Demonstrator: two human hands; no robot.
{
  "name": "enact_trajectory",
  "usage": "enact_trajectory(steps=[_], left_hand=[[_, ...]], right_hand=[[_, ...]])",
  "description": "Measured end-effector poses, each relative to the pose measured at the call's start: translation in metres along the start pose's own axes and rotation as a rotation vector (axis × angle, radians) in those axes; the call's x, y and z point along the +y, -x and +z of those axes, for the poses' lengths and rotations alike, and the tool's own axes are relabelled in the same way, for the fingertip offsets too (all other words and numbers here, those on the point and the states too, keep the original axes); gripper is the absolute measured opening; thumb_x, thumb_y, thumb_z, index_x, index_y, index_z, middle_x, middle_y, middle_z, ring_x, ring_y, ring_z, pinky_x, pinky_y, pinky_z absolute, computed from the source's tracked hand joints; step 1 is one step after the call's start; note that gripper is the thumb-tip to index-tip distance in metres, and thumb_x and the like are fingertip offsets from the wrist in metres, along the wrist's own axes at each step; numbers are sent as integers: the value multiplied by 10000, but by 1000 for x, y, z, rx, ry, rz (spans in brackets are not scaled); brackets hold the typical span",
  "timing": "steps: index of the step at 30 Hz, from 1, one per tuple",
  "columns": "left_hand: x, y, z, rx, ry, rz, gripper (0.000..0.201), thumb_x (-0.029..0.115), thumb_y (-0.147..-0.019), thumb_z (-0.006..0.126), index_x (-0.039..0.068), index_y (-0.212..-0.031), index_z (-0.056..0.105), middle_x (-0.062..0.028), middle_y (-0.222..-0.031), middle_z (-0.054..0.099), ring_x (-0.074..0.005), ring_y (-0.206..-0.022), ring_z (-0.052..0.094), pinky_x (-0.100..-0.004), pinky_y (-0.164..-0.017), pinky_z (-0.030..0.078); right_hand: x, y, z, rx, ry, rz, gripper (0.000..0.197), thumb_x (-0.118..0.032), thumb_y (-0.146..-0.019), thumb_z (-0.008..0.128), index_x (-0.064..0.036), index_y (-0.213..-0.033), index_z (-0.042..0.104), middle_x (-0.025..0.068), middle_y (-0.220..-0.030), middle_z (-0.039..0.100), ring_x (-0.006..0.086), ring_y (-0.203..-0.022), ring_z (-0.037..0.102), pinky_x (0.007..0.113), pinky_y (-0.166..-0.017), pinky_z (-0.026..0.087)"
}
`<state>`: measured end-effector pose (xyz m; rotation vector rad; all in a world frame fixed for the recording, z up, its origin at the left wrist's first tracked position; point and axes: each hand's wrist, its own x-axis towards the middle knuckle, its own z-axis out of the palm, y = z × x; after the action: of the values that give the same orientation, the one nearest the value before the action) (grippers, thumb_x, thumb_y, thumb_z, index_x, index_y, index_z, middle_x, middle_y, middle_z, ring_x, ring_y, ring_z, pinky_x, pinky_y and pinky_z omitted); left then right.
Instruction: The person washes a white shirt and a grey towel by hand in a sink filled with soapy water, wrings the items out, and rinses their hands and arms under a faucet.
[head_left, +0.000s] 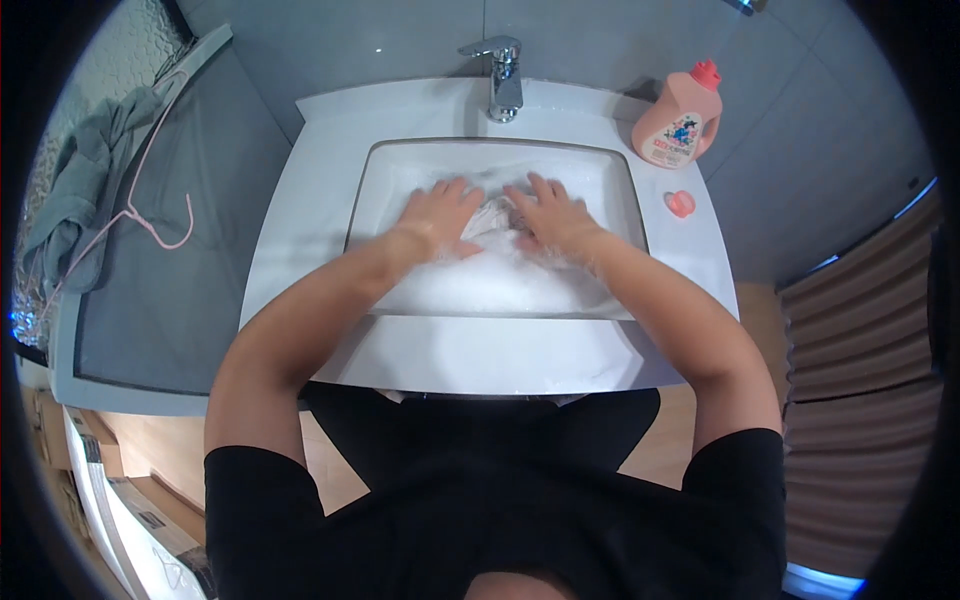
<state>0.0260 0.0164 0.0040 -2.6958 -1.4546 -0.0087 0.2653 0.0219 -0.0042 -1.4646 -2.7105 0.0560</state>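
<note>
Pink is the hanger (131, 211) at nine o'clock, perhaps to stay dry. In the foamy basin (374, 190), our left hand (440, 216) is spread, released; then comes the whitish cloth (490, 222), then our right hand (556, 218), equally loose, perhaps confining it. At two o'clock stands the bottle (675, 118), probably for easy reach.

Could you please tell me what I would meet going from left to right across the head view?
Grey cloth, left hand, white cloth, right hand, pink bottle, brown pleated panel.
</note>
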Motion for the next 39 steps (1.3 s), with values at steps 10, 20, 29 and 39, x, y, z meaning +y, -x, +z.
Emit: enact_trajectory(steps=[10, 20, 29, 39], left_hand=[[-23, -44, 64, -38, 182, -74, 650, 120, -715, 777, 118, -1335, 583, -247, -1366, 548, -412, -1194, 608, -514, -990, 513], [-5, -102, 88, -242, 36, -266, 331, 162, -812, 717, 66, -1129, 730, -148, -1121, 723, -292, -1080, 699, -420, -852, 580], [2, -123, 22, -498, 18, -380, 441, 294, -937, 645, 145, -1351, 638, -83, -1412, 635, -260, -1278, 633, -432, -964, 557], [-38, 4, -22, -243, -148, -184, 460, 227, -846, 746, 153, -1285, 628, -92, -1280, 636, -303, -1232, 571, -483, -1018, 455]], right_hand=[[4, -70, 28, -464, 220, 60, 908, -425, -719, 826, -261, -1536, 466, 138, -1507, 488, 396, -1389, 461, 586, -964, 496], [-8, -98, 58, -506, 365, 177, 399, -355, -930, 632, -182, -1281, 713, 109, -1357, 648, 361, -1274, 596, 618, -923, 510], [21, -117, 55, -277, 60, 378, 607, -409, -889, 714, -143, -1390, 496, 184, -1364, 622, 419, -1176, 654, 638, -929, 529], [27, -3, -62, -247, -12, 126, 751, -369, -744, 870, -139, -1360, 508, 199, -1325, 579, 403, -1167, 623, 484, -953, 514]])
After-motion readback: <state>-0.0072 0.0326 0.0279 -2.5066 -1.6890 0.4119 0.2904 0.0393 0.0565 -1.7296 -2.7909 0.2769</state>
